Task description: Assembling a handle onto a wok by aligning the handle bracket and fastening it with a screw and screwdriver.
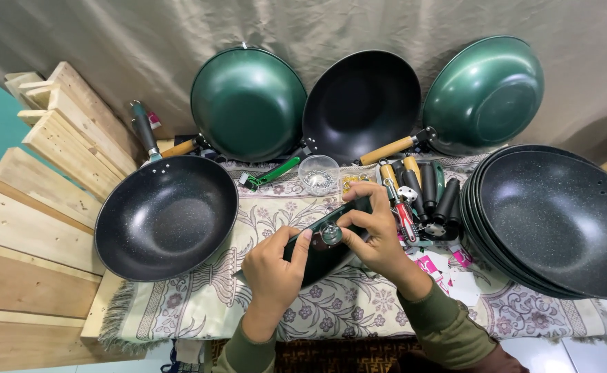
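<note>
Dark-green and black cookware rings a patterned cloth where a person, seen from above, fits small hardware to a dark pan handle held at the centre of the frame. The left hand is curled shut around the near end of the handle, thumb up on top, wrist coming in from six o'clock. The right hand arches over the far end from four o'clock, fingers bent, its thumb and forefinger pinched on a small round metal fitting seated on the handle. Judged from this, the step in hand is setting or turning that fitting; the next move likely calls for a steady left-hand grip while the right keeps the piece square. At nine o'clock of the hands lies a speckled black wok with a grey-green handle; at three o'clock, a stack of handleless black woks. At twelve o'clock sits a clear bowl of small metal parts, and just right of it a bundle of spare handles. Three more woks lean against the drape behind, and pale wooden slats sit at far left.
</note>
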